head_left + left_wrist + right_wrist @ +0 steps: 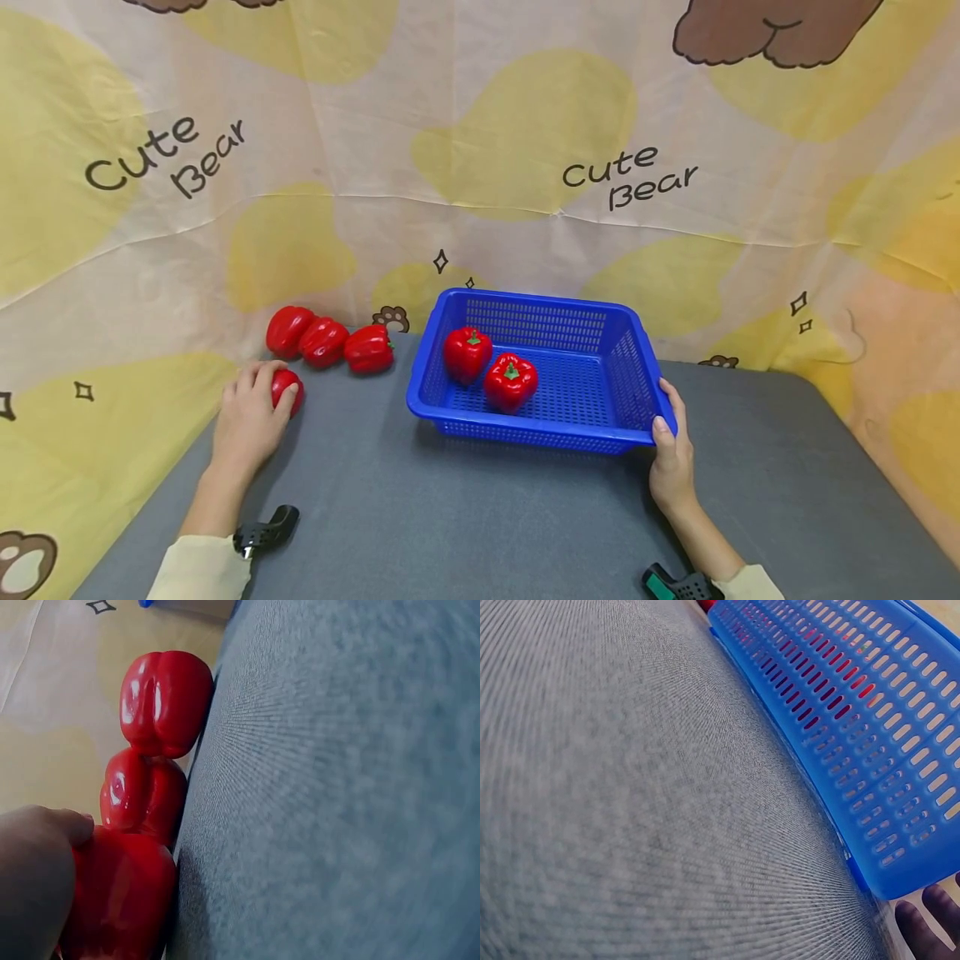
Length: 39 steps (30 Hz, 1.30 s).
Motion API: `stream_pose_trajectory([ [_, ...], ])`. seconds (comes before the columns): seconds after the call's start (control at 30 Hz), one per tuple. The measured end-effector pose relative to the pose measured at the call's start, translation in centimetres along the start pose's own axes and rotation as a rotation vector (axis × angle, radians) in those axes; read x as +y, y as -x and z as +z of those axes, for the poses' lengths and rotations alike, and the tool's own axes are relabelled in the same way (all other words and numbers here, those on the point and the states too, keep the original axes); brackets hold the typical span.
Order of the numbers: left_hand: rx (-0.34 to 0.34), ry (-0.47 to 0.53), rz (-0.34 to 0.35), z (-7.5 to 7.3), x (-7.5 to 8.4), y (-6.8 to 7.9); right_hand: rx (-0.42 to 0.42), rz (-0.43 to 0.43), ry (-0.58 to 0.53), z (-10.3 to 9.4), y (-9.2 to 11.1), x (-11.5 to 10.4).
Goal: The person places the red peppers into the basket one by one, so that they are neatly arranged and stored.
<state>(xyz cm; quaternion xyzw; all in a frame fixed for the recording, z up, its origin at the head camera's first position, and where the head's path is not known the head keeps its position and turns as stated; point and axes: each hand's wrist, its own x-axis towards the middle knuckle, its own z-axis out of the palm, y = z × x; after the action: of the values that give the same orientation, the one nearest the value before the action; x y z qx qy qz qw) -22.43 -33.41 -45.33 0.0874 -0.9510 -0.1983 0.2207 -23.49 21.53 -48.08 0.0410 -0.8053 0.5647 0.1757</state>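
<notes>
My left hand grips a red bell pepper at the left of the table, the fingers over its far side and the thumb along its near side. In the left wrist view, that bell pepper sits low beside the hand, partly hidden by a finger. My right hand holds the right end of a blue plastic basket, thumb on the rim and fingers outside. Two red bell peppers, one behind the other, stand stem up in the basket's left half.
Three more red bell peppers lie in a row at the table's back edge, left of the basket. The grey tabletop reaches to a patterned cloth hanging behind.
</notes>
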Motion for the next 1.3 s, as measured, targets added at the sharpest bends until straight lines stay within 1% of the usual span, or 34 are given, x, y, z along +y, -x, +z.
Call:
stream_pose_trajectory([
  [0.1, -0.014, 0.008, 0.005, 0.2, -0.1, 0.0, 0.000, -0.009, -0.017, 0.1, 0.0, 0.1],
  [0.23, -0.010, 0.015, -0.007, 0.4, -0.1, 0.1, -0.002, -0.012, -0.025, 0.1, 0.0, 0.1],
  [0.5, -0.054, 0.020, -0.088, 0.2, 0.3, 0.0, 0.010, -0.005, -0.001, -0.1, 0.0, 0.0],
  [0.7, -0.074, 0.006, -0.089, 0.3, 0.3, 0.0, 0.003, 0.000, 0.015, -0.1, 0.0, 0.0],
  [0.93, -0.071, 0.004, -0.082, 0.3, 0.3, 0.2, -0.002, -0.022, -0.016, 0.0, 0.0, 0.1],
  [1.03, -0.069, -0.001, -0.087, 0.3, 0.4, 0.3, 0.000, -0.020, -0.011, 0.0, 0.0, 0.1],
  [1.17, -0.074, -0.013, -0.119, 0.5, 0.8, 0.4, 0.000, -0.011, 0.006, 0.0, 0.0, 0.0],
  [1.3, -0.102, -0.025, -0.139, 0.8, 1.6, 0.3, 0.003, -0.008, -0.001, -0.1, 0.0, 0.0],
])
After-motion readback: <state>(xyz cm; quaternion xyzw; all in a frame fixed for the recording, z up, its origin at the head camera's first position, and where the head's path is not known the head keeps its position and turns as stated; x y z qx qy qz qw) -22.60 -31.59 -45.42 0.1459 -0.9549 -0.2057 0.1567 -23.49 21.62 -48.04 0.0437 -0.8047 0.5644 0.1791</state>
